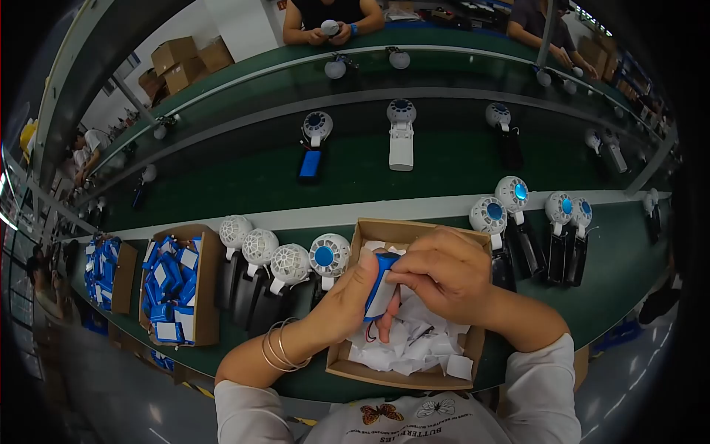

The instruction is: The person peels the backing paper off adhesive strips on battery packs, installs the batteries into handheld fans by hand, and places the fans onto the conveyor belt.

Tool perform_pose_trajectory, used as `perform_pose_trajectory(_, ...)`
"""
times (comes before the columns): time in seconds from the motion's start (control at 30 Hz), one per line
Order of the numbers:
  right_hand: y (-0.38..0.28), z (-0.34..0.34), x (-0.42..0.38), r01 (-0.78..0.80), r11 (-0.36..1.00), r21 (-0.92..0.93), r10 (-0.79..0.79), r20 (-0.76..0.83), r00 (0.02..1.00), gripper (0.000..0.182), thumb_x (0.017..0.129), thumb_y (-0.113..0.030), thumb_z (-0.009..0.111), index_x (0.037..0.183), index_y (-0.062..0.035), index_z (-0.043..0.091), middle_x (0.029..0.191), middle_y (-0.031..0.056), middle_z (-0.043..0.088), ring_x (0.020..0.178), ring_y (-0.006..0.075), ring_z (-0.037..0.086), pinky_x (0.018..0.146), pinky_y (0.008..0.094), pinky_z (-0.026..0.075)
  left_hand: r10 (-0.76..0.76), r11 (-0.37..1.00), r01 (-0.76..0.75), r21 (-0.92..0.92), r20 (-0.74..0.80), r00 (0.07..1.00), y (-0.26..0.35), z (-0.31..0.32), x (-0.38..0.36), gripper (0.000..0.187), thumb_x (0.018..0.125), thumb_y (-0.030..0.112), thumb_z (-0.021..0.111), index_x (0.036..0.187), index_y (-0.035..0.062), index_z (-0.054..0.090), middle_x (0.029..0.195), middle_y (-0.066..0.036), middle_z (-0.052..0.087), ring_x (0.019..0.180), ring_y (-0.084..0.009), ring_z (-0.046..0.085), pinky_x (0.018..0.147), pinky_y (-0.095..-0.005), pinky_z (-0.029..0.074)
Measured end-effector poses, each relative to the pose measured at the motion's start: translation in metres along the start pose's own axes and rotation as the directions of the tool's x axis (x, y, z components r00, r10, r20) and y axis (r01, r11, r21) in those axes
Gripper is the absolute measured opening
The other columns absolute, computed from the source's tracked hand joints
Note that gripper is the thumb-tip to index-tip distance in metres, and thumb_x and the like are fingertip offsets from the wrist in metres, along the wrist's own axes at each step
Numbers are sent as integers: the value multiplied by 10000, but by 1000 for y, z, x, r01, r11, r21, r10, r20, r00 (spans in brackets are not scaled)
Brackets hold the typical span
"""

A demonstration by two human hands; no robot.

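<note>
My left hand (347, 300) is wrapped round a blue battery pack (373, 297) with a whitish face and thin wires hanging below it. My right hand (444, 274) pinches at the pack's upper edge; whether the fingertips hold a bit of its white layer is too small to tell. Both hands are over a cardboard box (356, 248) holding crumpled white paper pieces (403, 348). Just left of my left hand stands a small white fan (329, 255) with a blue centre.
Two boxes of blue battery packs (174, 281) (103, 266) stand at left. Several white fans (259, 248) with black handles lie beside them, others (492, 214) at right. Beyond, a green belt (244, 159) carries more fans. A person (333, 22) across the line holds a white part.
</note>
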State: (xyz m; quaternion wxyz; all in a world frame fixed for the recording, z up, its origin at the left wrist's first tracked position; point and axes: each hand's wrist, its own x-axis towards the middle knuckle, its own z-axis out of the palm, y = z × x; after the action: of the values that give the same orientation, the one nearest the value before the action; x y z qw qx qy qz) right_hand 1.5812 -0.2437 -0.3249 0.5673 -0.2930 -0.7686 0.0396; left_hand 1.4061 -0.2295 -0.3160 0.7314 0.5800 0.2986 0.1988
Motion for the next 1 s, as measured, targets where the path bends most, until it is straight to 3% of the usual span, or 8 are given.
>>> perform_pose_trajectory(0.2, 1, 4, 6, 97, 995, 12, -98, 93, 991, 164, 649, -7, 653, 789, -29, 569, 736, 67, 522, 613, 217, 510, 540, 306, 413, 117, 962, -107, 250, -26, 993, -3, 1, 2, 647, 900, 559, 136, 922, 28, 505, 725, -69, 545, 626, -131, 566, 584, -244, 475)
perform_pose_trajectory(0.27, 0, 5, 2, 203, 979, 16, -201, 229, 952, 160, 648, -34, 640, 787, -30, 560, 741, 66, 517, 633, 220, 506, 561, 316, 409, 4, 1000, -5, -5, -244, 970, 14, 13, 0, 641, 902, 558, 135, 939, 38, 507, 792, -106, 587, 723, -159, 580, 697, -274, 476)
perform_pose_trajectory(0.43, 0, -4, 2, 291, 957, -9, -250, 489, 836, 177, 645, -119, 614, 785, -34, 548, 759, 63, 511, 678, 222, 502, 614, 333, 402, 223, 932, -298, -205, -324, 919, 16, -23, 9, 648, 883, 590, 101, 880, 71, 488, 1045, -225, 578, 984, -285, 574, 847, -353, 429)
perform_pose_trajectory(0.5, 1, -15, 2, 233, 965, -123, -28, 832, 554, 233, 638, -144, 649, 818, -30, 554, 776, 69, 515, 681, 237, 507, 636, 328, 409, 290, 869, -397, -296, -345, 893, 23, -25, 3, 624, 884, 578, 145, 933, 39, 456, 1112, -275, 523, 1077, -305, 525, 964, -385, 367)
perform_pose_trajectory(0.63, -12, -9, 14, 36, 987, -159, 14, 303, 953, 258, 641, -142, 686, 839, -23, 571, 843, 86, 532, 712, 238, 531, 657, 329, 439, 165, 829, -299, -472, -304, 938, 18, -16, 5, 566, 896, 545, 212, 997, 37, 440, 1204, -231, 470, 1145, -284, 467, 1004, -383, 323)
perform_pose_trajectory(0.87, 9, -37, 15, 137, 944, -301, -131, 41, 991, 360, 667, -73, 676, 1021, -44, 612, 965, 112, 501, 734, 183, 555, 601, 247, 487, 61, 991, -75, 109, 124, 990, 55, -55, 61, 512, 892, 478, 406, 1091, 13, 482, 1041, -115, 539, 986, -216, 529, 841, -325, 425)
perform_pose_trajectory(0.93, 10, -59, 27, 10, 986, -164, -19, -50, 999, 379, 678, 9, 656, 1052, -19, 609, 925, 107, 527, 714, 139, 538, 586, 217, 472, 282, 754, -18, 657, -299, 912, 51, -99, 116, 553, 828, 453, 539, 1097, -26, 484, 1102, -192, 525, 1012, -271, 535, 834, -326, 431)
perform_pose_trajectory(1.0, 19, -69, 24, -30, 993, -117, 22, -66, 998, 374, 672, 15, 657, 1043, -13, 615, 911, 104, 531, 713, 136, 539, 577, 210, 464, 256, 626, 270, 732, -520, 815, 36, -149, 167, 703, 714, 490, 646, 1092, -78, 477, 1098, -245, 518, 1000, -294, 543, 793, -331, 442)
